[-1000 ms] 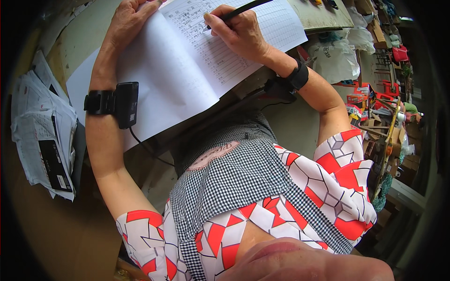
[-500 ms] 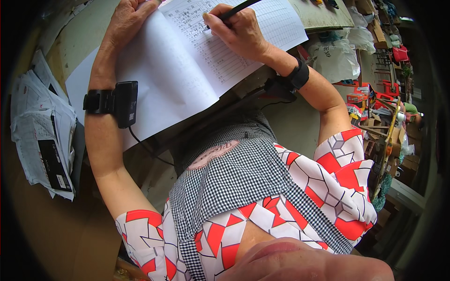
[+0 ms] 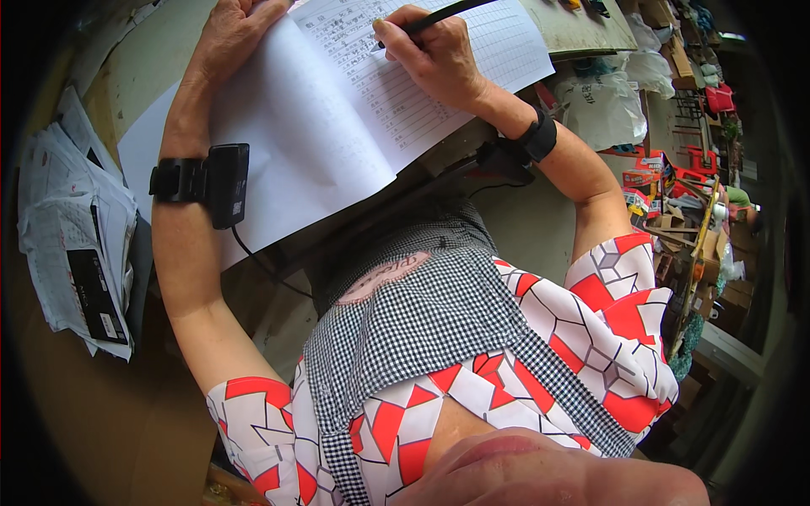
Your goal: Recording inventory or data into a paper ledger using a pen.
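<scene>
Characters mark the ruled sheet (image 3: 380,93) and white bag (image 3: 603,111); cursive letters, a pink apron patch (image 3: 384,278).

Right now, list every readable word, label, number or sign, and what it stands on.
Wording located, not copied:
White ruled paper sheet: printed and handwritten rows, too small.
Pink oval patch on black-and-white checked apron: script lettering.
Translucent white plastic bag: dark characters.
Black rectangular panel in white paper stack: pale print, too small.
Red cardboard boxes: print, blurred.

My pen (image 3: 447,13) is smooth and plastic-looking; my sheets (image 3: 295,126) are matt paper, my apron (image 3: 422,316) matt cloth, the bag (image 3: 603,114) glossy plastic
</scene>
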`<state>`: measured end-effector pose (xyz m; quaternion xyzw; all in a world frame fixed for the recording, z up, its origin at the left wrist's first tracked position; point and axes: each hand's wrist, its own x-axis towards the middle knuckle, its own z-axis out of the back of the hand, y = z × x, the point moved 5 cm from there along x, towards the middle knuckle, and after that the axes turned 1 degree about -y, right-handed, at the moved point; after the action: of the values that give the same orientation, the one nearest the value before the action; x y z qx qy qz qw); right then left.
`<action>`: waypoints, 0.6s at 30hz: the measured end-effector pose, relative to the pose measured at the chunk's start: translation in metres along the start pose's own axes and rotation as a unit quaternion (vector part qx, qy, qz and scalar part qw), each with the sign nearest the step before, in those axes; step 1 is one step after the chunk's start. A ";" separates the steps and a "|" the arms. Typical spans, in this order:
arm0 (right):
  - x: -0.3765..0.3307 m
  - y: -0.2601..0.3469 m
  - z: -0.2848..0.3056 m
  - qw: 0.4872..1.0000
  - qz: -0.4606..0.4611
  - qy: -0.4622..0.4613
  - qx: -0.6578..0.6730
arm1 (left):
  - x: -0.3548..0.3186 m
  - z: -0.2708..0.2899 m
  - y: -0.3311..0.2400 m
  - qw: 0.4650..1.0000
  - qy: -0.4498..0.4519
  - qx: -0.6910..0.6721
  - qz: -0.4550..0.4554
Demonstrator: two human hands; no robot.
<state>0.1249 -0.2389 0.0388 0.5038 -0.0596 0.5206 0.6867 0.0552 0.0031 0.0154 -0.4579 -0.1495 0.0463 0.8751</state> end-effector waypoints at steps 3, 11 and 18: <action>-0.004 -0.007 0.002 0.999 0.000 0.001 -0.034 | -0.008 -0.012 -0.075 0.996 -0.023 -0.050 0.073; 0.001 0.000 -0.001 1.000 0.027 0.003 -0.012 | 0.004 0.000 0.003 1.000 0.003 0.004 -0.011; -0.002 -0.004 0.002 0.999 0.007 -0.007 -0.036 | -0.006 -0.009 -0.062 0.993 -0.015 -0.071 0.089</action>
<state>0.1282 -0.2415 0.0357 0.4823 -0.0864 0.5190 0.7004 0.0489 -0.0411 0.0601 -0.5299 -0.1244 0.1204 0.8302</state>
